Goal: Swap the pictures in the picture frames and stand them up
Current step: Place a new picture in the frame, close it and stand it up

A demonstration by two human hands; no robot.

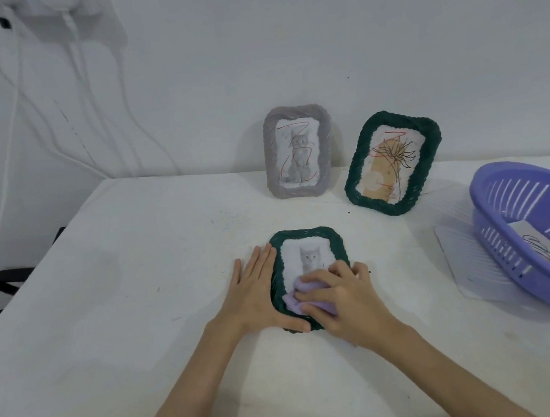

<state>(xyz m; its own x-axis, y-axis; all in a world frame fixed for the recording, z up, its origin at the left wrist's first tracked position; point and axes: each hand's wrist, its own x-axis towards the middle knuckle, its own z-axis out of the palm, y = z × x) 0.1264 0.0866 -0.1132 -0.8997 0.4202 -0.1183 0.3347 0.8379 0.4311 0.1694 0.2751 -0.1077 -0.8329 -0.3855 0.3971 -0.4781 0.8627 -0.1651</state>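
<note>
Green woven frame (307,239) with kitten picture (310,256) laid flat on table (138,273), likely for wiping. Steadied by left hand (258,288), fingers straight along edge. Lilac cloth (302,302) pressed under curled right hand (340,295). Grey frame (298,151) and second green frame (394,161) propped against wall, apparently finished.

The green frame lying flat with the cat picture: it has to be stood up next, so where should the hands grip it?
Probably by its two long woven side rims, one hand from each side. The flat green frame lies face up; the left hand already rests along its left rim, while the right hand presses a lilac cloth on the picture. Tilt the far end upward.
</note>
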